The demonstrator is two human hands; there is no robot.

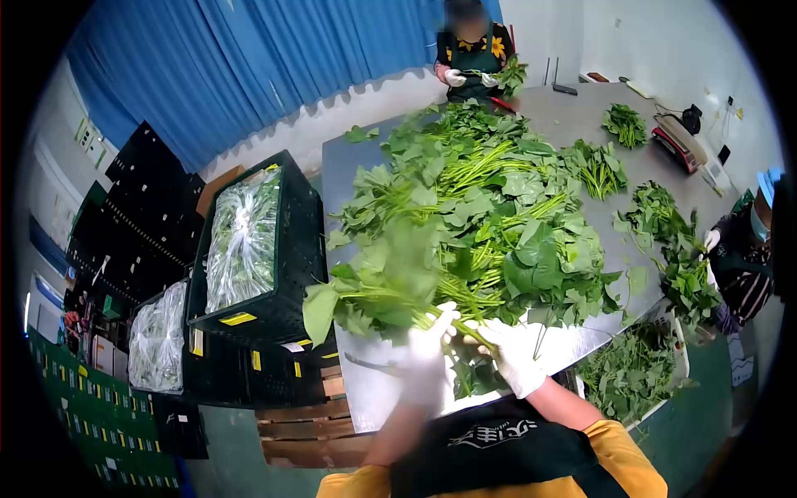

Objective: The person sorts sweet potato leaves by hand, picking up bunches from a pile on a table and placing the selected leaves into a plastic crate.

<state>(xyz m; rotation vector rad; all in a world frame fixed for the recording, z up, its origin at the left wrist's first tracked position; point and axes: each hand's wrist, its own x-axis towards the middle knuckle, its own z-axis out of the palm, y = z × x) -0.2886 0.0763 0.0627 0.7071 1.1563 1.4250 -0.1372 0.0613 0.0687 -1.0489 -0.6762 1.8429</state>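
Both my hands wear white gloves and work at the near edge of the metal table. My left hand [425, 353] is smeared by motion, its fingers closed at the stems of leafy greens; a blurred leafy green stem [411, 257] rises above it. Close beside it, my right hand [513, 355] is closed round a few green stems, and some leaves hang below between the hands. Directly ahead lies a large heap of leafy greens [490, 183], long pale-green stems among broad leaves. Where the stems pass inside my fingers is partly hidden.
On the left, a dark crate [311, 241] holds plastic-wrapped greens above a wooden pallet [303, 436]. A white bin [682, 353] of greens stands right of the metal table [336, 170]. Co-workers handle greens at the far side and right; a red-edged device [674, 149] sits on the table.
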